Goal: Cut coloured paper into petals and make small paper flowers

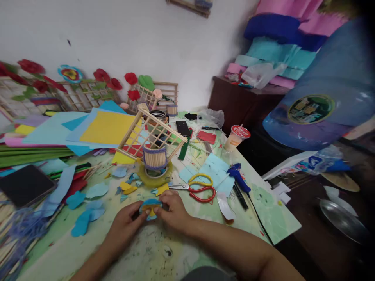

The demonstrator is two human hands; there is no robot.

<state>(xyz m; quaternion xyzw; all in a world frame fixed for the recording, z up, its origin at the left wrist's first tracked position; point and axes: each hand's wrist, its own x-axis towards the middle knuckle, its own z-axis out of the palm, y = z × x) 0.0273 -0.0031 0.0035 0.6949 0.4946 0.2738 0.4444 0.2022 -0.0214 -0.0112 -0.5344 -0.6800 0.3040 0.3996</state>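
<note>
Both my hands pinch a small blue and yellow paper flower [150, 208] just above the table near its front. My left hand [126, 223] grips its left side with closed fingers. My right hand [172, 210] grips its right side, fingers pressed together. Cut blue and yellow paper pieces [88, 212] lie to the left of my hands. Red and yellow scissors [199, 187] lie just right of my right hand.
A wooden stick lattice frame [149, 134] leans over a tape roll [155, 175] behind my hands. Coloured paper sheets [88, 128] cover the back left. A blue glue gun [238, 177], a cup [236, 137], a phone [183, 127] and a dark tablet [25, 185] lie around. The table's edge [281, 230] drops off at right.
</note>
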